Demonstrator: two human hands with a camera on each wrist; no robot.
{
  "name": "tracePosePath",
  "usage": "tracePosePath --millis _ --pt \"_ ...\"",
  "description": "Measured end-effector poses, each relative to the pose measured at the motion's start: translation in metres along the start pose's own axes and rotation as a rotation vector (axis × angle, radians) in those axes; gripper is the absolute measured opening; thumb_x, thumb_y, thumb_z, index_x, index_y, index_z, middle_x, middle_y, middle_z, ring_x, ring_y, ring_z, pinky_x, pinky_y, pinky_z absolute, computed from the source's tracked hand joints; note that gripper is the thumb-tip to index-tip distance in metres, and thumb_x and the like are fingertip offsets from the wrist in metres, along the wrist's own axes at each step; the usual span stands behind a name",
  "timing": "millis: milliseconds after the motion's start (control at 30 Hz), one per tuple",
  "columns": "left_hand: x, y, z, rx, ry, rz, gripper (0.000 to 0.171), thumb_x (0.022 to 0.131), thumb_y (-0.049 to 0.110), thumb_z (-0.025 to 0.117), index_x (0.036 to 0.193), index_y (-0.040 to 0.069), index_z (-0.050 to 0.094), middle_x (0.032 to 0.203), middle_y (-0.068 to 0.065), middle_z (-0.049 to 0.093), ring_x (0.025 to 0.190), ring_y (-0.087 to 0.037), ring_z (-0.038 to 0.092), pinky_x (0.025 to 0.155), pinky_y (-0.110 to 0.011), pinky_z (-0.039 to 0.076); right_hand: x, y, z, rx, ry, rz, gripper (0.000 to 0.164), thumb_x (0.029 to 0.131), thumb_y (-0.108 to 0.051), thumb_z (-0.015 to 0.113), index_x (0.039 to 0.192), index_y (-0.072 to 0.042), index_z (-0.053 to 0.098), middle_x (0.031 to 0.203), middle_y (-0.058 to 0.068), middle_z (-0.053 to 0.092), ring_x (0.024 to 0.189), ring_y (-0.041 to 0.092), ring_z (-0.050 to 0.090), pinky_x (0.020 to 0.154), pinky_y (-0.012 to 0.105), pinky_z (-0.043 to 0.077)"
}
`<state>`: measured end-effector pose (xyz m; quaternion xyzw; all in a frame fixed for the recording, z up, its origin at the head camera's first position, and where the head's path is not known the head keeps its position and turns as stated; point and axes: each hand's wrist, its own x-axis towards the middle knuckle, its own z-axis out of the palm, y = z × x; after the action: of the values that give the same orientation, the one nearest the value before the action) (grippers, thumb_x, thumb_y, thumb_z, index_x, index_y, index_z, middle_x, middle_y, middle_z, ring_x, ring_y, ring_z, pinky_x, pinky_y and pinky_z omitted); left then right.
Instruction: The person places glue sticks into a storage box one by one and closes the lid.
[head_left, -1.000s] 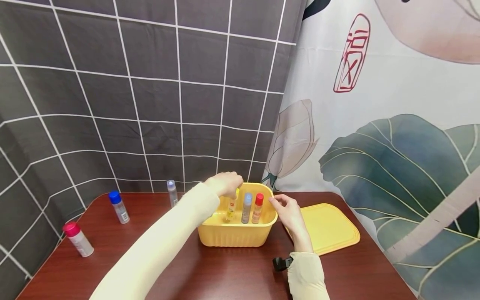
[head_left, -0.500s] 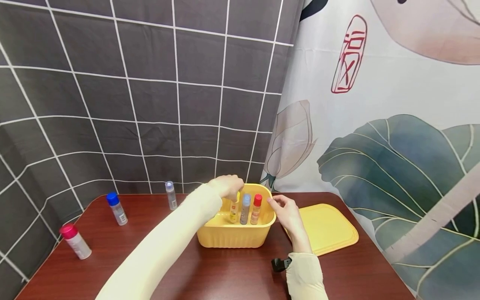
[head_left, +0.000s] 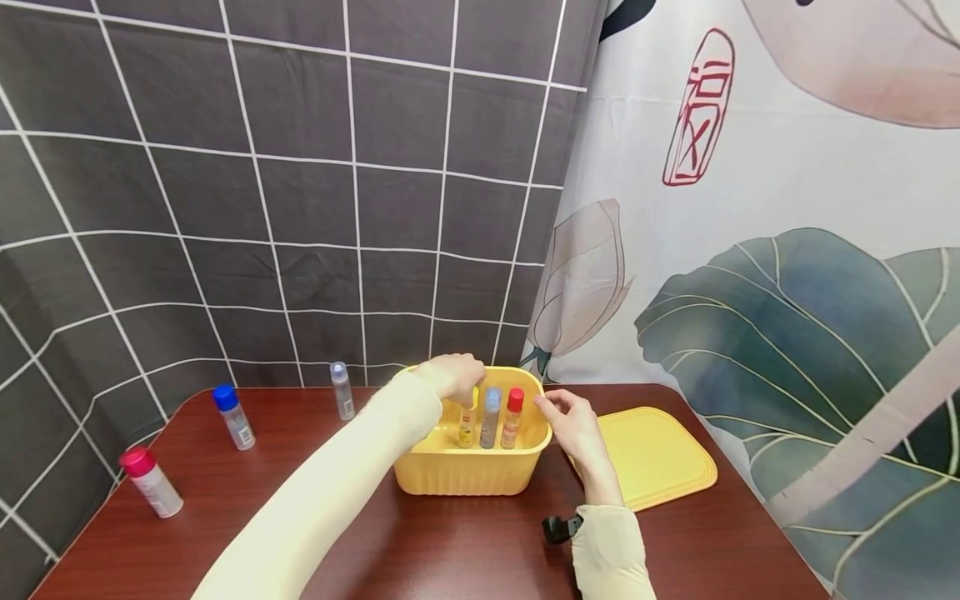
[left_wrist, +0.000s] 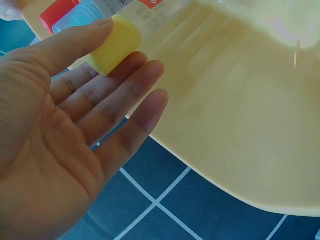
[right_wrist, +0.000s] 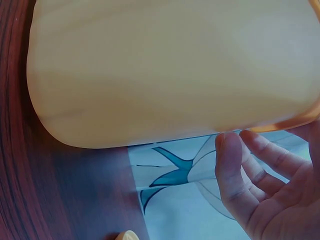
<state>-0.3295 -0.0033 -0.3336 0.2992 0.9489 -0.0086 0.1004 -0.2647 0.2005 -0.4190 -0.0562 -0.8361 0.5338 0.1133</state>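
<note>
My left hand (head_left: pixel 452 377) reaches into the yellow plastic box (head_left: pixel 465 473) and pinches the yellow cap of a small clear bottle (head_left: pixel 467 427). In the left wrist view, the thumb lies on one side of that yellow cap (left_wrist: pixel 117 45) and fingertips on the other. Beside it in the box, a blue-capped bottle (head_left: pixel 490 419) and a red-capped bottle (head_left: pixel 512 421) stand in a row. With thumb and fingers, my right hand (head_left: pixel 577 427) holds the box's right rim, which shows close up in the right wrist view along the box wall (right_wrist: pixel 165 75).
A flat yellow lid (head_left: pixel 652 457) lies right of the box. To the left, a pink-capped bottle (head_left: pixel 152 483), a blue-capped bottle (head_left: pixel 234 418) and a grey-blue-capped bottle (head_left: pixel 342 392) stand on the dark red table (head_left: pixel 420 550). Curtains hang behind.
The yellow-capped bottle has shifted slightly right, closer to the blue-capped one, and stands straighter. My left hand moved a little with it. My right hand has stayed on the rim.
</note>
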Motion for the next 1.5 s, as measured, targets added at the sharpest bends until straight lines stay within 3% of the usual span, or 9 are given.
tracePosePath --millis 500,633,767,967,1300,1500 --pt "0.001 0.0 0.001 0.007 -0.004 0.0 0.021 0.08 0.015 0.079 0.097 0.013 0.067 0.087 0.001 0.063 0.079 -0.017 0.058 0.073 -0.033 0.051 0.0 0.001 0.0 0.007 -0.004 -0.001 0.028 0.093 -0.026 0.067 0.107 -0.001 0.069 0.091 0.021 0.062 0.084 0.031 0.059 0.067 0.028 0.048" --pt "-0.002 0.0 0.0 -0.001 -0.005 -0.003 0.02 0.08 0.015 0.079 0.096 0.013 0.067 0.086 0.001 0.063 0.078 -0.018 0.058 0.073 -0.033 0.05 0.0 0.0 0.0 -0.002 -0.001 -0.007 0.028 0.093 -0.026 0.067 0.107 -0.002 0.07 0.087 0.016 0.061 0.08 0.026 0.057 0.067 0.029 0.048" --pt "-0.004 0.0 0.0 -0.025 -0.02 -0.003 0.026 0.081 0.017 0.08 0.103 0.012 0.068 0.094 -0.001 0.066 0.084 -0.017 0.06 0.077 -0.035 0.051 0.0 0.0 0.0 -0.007 0.001 -0.005 0.028 0.093 -0.026 0.067 0.107 -0.002 0.07 0.084 0.011 0.06 0.079 0.023 0.056 0.068 0.029 0.048" --pt "-0.008 -0.003 0.0 -0.064 -0.022 -0.003 0.036 0.08 0.024 0.082 0.112 0.013 0.067 0.109 -0.003 0.068 0.098 -0.019 0.062 0.086 -0.037 0.05 -0.001 -0.001 0.0 -0.006 -0.004 0.002 0.029 0.094 -0.027 0.067 0.107 -0.002 0.069 0.087 0.014 0.061 0.082 0.027 0.058 0.067 0.028 0.048" --pt "-0.024 -0.006 -0.011 -0.14 0.018 -0.065 0.054 0.083 0.033 0.078 0.13 0.016 0.058 0.126 -0.006 0.061 0.116 -0.025 0.057 0.095 -0.045 0.045 -0.001 0.0 0.0 -0.005 -0.002 0.003 0.029 0.094 -0.027 0.067 0.107 -0.002 0.069 0.086 0.011 0.06 0.083 0.025 0.056 0.069 0.029 0.047" --pt "-0.039 -0.01 -0.015 -0.219 0.099 -0.058 0.058 0.085 0.037 0.075 0.135 0.017 0.054 0.129 -0.006 0.059 0.119 -0.026 0.054 0.097 -0.048 0.043 -0.001 -0.001 0.0 -0.012 0.001 -0.009 0.028 0.093 -0.026 0.067 0.106 -0.002 0.069 0.083 0.009 0.059 0.08 0.023 0.055 0.068 0.029 0.047"
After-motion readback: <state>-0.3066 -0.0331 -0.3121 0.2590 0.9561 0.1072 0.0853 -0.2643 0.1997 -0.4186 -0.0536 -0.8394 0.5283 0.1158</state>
